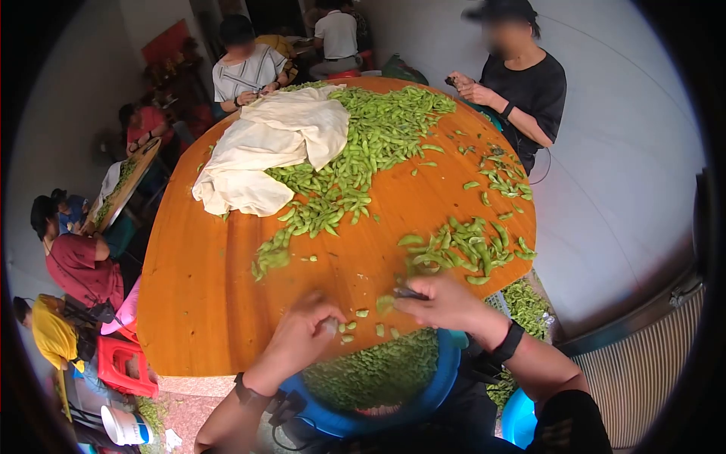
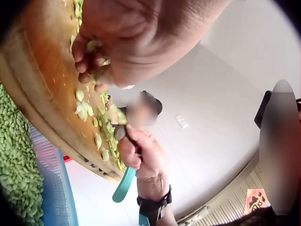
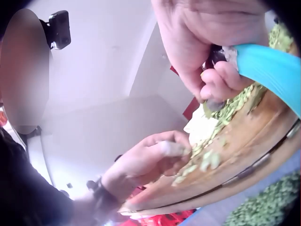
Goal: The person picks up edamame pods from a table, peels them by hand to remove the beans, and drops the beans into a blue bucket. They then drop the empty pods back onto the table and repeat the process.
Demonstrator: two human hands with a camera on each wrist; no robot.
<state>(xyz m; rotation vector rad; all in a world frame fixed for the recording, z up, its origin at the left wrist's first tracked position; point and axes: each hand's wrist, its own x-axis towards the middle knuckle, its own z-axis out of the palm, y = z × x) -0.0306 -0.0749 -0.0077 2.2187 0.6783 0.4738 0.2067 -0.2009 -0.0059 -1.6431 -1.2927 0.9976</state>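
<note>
In the head view my left hand (image 1: 302, 329) is curled over the table's near edge; the left wrist view shows a pale green bean (image 2: 92, 45) between its fingers. My right hand (image 1: 446, 303) grips a small dark tool (image 1: 411, 293), with a blurred green pod (image 1: 385, 304) at its tip. A turquoise strip (image 3: 270, 70) extends from beneath that hand in the right wrist view. Several loose beans (image 1: 380, 330) lie on the wood between both hands. Below the edge, a blue basin (image 1: 451, 371) holds many shelled beans (image 1: 370, 374).
The round table (image 1: 197, 303) bears a pod heap (image 1: 386, 129), a cream cloth (image 1: 265, 144) and a smaller pod pile (image 1: 473, 246) near my right hand. Two people stand or sit across it. A red stool (image 1: 125, 363) and white bucket (image 1: 125, 425) are at lower left.
</note>
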